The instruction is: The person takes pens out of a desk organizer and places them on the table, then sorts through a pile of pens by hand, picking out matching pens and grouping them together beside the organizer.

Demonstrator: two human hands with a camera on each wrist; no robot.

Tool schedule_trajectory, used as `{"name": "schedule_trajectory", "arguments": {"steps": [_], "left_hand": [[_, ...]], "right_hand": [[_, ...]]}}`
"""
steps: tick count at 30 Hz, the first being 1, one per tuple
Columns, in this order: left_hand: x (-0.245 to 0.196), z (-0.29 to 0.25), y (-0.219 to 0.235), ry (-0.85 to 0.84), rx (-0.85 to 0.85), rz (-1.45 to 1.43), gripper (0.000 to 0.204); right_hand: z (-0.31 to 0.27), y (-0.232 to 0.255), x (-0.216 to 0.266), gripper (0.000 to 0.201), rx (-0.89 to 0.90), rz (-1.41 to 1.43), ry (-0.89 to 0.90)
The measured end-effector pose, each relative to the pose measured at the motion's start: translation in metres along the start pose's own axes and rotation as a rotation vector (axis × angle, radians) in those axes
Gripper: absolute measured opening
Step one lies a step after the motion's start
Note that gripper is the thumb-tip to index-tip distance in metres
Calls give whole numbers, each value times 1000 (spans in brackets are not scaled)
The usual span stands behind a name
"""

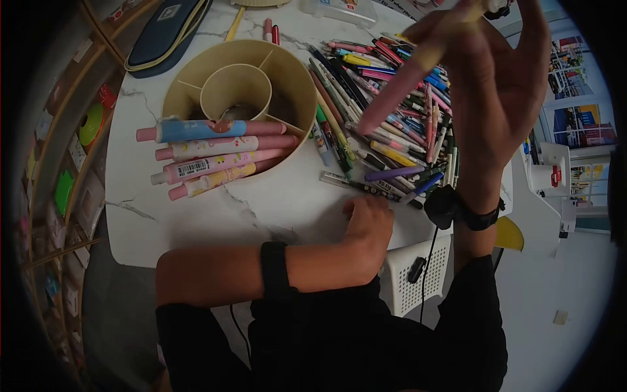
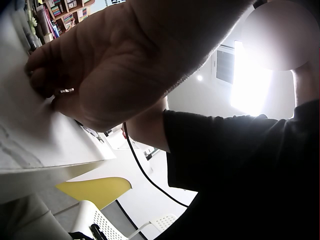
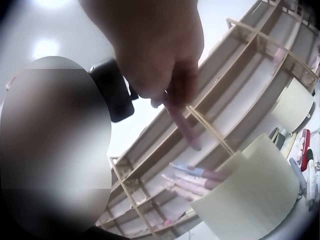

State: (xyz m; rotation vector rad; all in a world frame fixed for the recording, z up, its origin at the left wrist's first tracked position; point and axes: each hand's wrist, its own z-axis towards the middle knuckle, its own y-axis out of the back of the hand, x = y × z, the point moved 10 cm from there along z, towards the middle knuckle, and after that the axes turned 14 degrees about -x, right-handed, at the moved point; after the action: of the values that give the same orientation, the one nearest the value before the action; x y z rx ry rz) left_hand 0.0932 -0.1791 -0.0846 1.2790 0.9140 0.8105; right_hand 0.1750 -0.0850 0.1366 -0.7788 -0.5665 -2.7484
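Observation:
High at the upper right of the head view, my right hand (image 1: 493, 98) (image 3: 157, 55) pinches a pink pen (image 1: 401, 88) (image 3: 185, 127), its free end angled down. My left hand (image 1: 370, 228) (image 2: 110, 70) rests at the table's near edge, fingers loosely bent, with nothing seen in it. A round cream holder (image 1: 304, 72) (image 3: 250, 195) with an inner cup (image 1: 236, 98) and dividers stands to the left. Several thick pink-ended pens (image 1: 215, 145) (image 3: 195, 180) lean in one of its sections. A large pile of mixed pens (image 1: 392, 140) spreads on the right.
A dark blue pencil case (image 1: 166, 32) lies at the back left of the marbled table (image 1: 196, 225). Behind the holder are a yellow pencil (image 1: 234, 25) and two red or pink pens (image 1: 272, 31). A clear box (image 1: 343, 10) stands farther back. A white chair (image 1: 428, 271) is below the near edge.

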Motion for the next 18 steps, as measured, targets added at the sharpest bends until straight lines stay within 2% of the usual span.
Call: {"name": "schedule_trajectory", "arguments": {"steps": [1, 2, 3, 4, 5, 6, 10, 12, 13, 15, 16, 18], "left_hand": [[2, 1, 6, 4, -2, 3, 21], [1, 1, 3, -18, 91, 24, 29], [0, -2, -2, -41, 186, 43, 37], [-1, -3, -6, -34, 188, 41, 37], [0, -1, -3, -13, 89, 98, 27], [3, 0, 6, 9, -10, 155, 18], [1, 1, -5, 8, 93, 227, 22], [-9, 1, -25, -95, 118, 144, 23], [-9, 1, -29, -98, 117, 144, 23], [-11, 2, -25, -73, 6, 144, 25], [-13, -1, -17, -75, 6, 146, 25], [-3, -8, 14, -16, -17, 430, 24]], "right_hand": [[-4, -26, 12, 59, 112, -4, 146], [-12, -52, 23, 59, 225, -6, 292], [-15, -75, 5, 48, 307, -8, -12], [-28, -97, -11, 39, 387, -10, -319], [-22, -107, 25, 44, 317, -133, 319], [-28, -115, 22, 44, 319, -127, 320], [-35, -122, 33, 49, 371, -32, 394], [-39, -127, 36, 49, 450, -9, 400], [-37, -127, 40, 49, 450, -12, 399], [-40, -138, 38, 49, 602, -140, 366], [-41, -140, 37, 49, 599, -141, 366], [-42, -141, 36, 49, 565, -181, 401]]}}
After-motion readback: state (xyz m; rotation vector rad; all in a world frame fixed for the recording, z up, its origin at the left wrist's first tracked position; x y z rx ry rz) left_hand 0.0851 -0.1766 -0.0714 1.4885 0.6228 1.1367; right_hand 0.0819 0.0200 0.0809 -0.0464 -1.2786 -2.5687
